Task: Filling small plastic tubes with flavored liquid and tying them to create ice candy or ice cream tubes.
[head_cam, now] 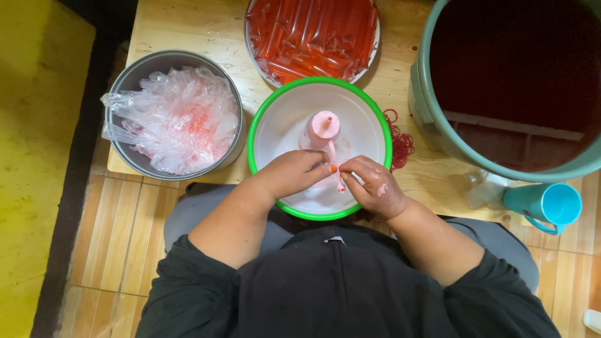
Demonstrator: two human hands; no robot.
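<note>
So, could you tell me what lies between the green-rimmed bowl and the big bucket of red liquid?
In the head view, a heap of red rubber bands lies on the wooden table between the bowl and the bucket.

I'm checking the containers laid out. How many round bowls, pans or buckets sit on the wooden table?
4: grey metal pan of clear plastic bags at left, green-rimmed white bowl centre, white plate of red filled tubes behind, large teal bucket right.

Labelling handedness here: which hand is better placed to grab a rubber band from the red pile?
Probably right. The right hand lies nearer the red rubber bands beside the green-rimmed bowl; the left hand sits across the bowl.
</note>
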